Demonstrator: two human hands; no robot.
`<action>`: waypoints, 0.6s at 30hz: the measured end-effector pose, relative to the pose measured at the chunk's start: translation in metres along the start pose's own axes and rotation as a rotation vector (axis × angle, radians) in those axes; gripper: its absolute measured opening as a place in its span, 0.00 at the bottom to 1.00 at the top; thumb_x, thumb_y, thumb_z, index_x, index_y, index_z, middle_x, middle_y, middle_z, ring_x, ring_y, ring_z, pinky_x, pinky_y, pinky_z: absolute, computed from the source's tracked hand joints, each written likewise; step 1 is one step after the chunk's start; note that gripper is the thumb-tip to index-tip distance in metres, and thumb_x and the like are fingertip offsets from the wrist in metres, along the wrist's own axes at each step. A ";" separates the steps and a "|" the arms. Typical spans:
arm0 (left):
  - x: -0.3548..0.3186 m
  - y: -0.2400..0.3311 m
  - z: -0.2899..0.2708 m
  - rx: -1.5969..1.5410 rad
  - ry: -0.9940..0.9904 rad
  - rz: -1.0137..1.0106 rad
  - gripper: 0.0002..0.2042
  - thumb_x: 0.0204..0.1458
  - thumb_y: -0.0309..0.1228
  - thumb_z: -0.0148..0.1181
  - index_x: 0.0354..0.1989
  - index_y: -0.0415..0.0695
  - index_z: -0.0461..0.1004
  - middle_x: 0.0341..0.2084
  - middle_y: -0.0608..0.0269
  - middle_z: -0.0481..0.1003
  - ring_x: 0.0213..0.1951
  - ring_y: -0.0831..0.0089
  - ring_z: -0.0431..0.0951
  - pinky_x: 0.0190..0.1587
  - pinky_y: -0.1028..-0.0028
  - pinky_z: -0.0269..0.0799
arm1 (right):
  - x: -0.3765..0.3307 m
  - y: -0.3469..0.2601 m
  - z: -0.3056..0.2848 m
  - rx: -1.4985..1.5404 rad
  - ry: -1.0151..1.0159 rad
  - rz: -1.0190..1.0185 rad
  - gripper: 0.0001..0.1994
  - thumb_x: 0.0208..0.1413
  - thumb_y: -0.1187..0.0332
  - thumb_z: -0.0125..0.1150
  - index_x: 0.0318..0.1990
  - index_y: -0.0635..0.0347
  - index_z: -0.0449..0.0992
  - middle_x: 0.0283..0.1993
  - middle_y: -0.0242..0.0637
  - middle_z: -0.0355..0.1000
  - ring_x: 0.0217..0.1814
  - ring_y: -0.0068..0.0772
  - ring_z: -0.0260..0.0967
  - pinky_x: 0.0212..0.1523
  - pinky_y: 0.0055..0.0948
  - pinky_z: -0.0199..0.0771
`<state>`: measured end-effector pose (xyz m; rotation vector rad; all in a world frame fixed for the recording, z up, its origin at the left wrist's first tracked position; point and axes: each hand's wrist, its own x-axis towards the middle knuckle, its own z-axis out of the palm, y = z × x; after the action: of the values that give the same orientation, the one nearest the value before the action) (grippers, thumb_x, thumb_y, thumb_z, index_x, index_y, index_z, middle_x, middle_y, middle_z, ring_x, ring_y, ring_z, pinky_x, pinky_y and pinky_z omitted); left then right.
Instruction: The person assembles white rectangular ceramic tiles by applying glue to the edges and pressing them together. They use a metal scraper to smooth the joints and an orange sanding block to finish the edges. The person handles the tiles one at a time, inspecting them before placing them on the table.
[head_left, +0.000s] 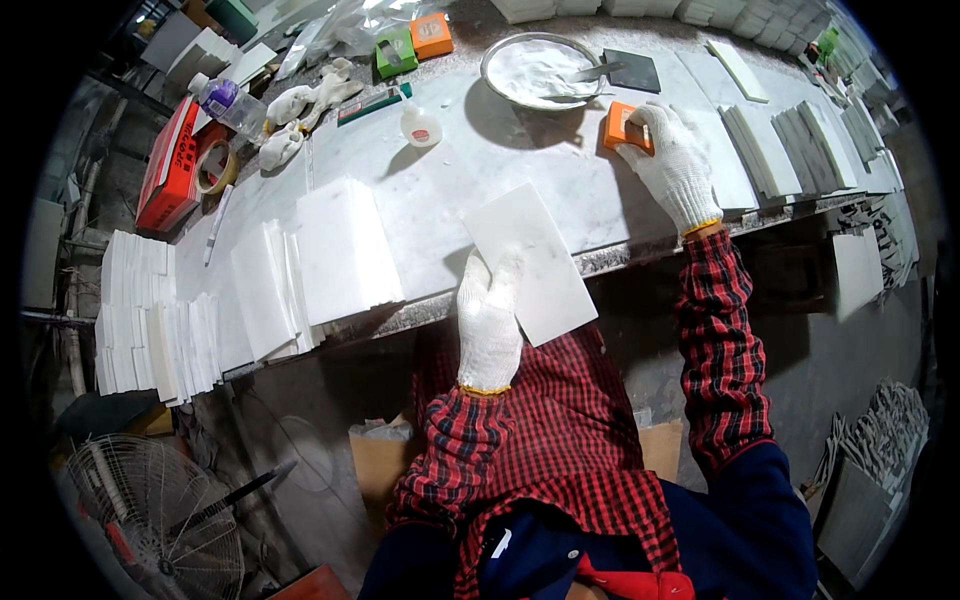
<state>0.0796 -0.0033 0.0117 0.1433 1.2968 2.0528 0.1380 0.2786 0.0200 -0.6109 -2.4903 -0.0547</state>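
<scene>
My left hand (488,325), in a white knit glove with a yellow cuff edge, holds a thin white marble-like tile (545,265). The tile is tilted and juts out past the table's front edge. To the right, my gloved right hand (678,165) has its fingers and thumb closed around a small orange block (618,127) on the marble tabletop (440,200). Behind that block sit a metal bowl (485,75) of white paste with a spatula (590,73) in it, and a dark flat plate (632,71).
Stacked white tiles (345,250) line the front left; more tile stacks (760,150) stand at right. A small squeeze bottle (420,127), green block (396,52), second orange block (431,36), tape roll (213,167) and red box (168,170) lie farther back. A fan (160,520) stands lower left.
</scene>
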 end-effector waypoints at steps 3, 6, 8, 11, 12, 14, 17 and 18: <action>-0.001 0.001 0.001 0.021 -0.005 0.014 0.13 0.69 0.32 0.50 0.55 0.36 0.69 0.43 0.60 0.77 0.43 0.76 0.78 0.47 0.74 0.76 | -0.001 -0.010 -0.011 0.092 0.002 0.083 0.24 0.51 0.55 0.73 0.52 0.55 0.76 0.48 0.45 0.76 0.51 0.49 0.72 0.53 0.41 0.72; -0.001 0.001 0.001 -0.007 0.017 0.015 0.13 0.68 0.32 0.51 0.55 0.37 0.69 0.43 0.61 0.77 0.43 0.76 0.78 0.47 0.75 0.75 | -0.024 -0.040 -0.044 0.477 0.044 0.236 0.30 0.54 0.54 0.72 0.60 0.59 0.73 0.52 0.51 0.74 0.54 0.49 0.73 0.55 0.40 0.73; 0.001 -0.002 -0.001 -0.009 0.039 0.027 0.13 0.68 0.32 0.51 0.55 0.37 0.69 0.43 0.61 0.77 0.42 0.77 0.77 0.46 0.76 0.75 | -0.050 -0.072 -0.064 0.813 -0.114 0.450 0.30 0.55 0.62 0.70 0.63 0.63 0.70 0.55 0.45 0.72 0.57 0.39 0.72 0.56 0.35 0.74; 0.007 -0.007 0.002 0.049 0.005 0.056 0.13 0.68 0.32 0.53 0.55 0.36 0.69 0.42 0.62 0.77 0.40 0.78 0.76 0.44 0.77 0.74 | -0.083 -0.116 -0.069 1.071 -0.131 0.545 0.29 0.56 0.67 0.69 0.65 0.64 0.69 0.57 0.45 0.70 0.59 0.36 0.71 0.59 0.36 0.72; 0.008 -0.008 0.003 0.098 0.000 0.056 0.13 0.68 0.32 0.53 0.54 0.36 0.70 0.41 0.62 0.77 0.40 0.79 0.76 0.44 0.78 0.74 | -0.083 -0.117 -0.061 0.973 -0.089 0.470 0.29 0.56 0.67 0.68 0.65 0.64 0.69 0.58 0.46 0.70 0.59 0.37 0.71 0.59 0.36 0.72; 0.006 -0.008 0.004 0.174 -0.023 0.054 0.13 0.68 0.32 0.54 0.53 0.36 0.70 0.41 0.63 0.77 0.39 0.80 0.75 0.43 0.78 0.73 | -0.068 -0.120 -0.048 0.984 0.002 0.453 0.28 0.58 0.67 0.68 0.64 0.66 0.69 0.59 0.47 0.70 0.60 0.39 0.70 0.60 0.36 0.71; 0.003 -0.001 0.007 0.206 -0.036 0.060 0.12 0.67 0.32 0.54 0.52 0.35 0.71 0.40 0.63 0.77 0.38 0.81 0.75 0.41 0.79 0.73 | -0.062 -0.126 -0.042 0.975 0.041 0.480 0.27 0.59 0.67 0.67 0.64 0.68 0.69 0.58 0.48 0.70 0.59 0.40 0.70 0.60 0.35 0.70; 0.003 0.002 0.009 0.185 -0.016 0.071 0.12 0.67 0.32 0.54 0.51 0.35 0.71 0.40 0.63 0.77 0.38 0.81 0.75 0.41 0.79 0.73 | -0.064 -0.129 -0.042 0.990 0.047 0.471 0.27 0.59 0.68 0.67 0.64 0.68 0.68 0.58 0.48 0.70 0.59 0.40 0.70 0.60 0.35 0.70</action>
<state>0.0804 0.0045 0.0167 0.2926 1.4903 1.9828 0.1502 0.1301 0.0326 -0.6881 -1.9098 1.2264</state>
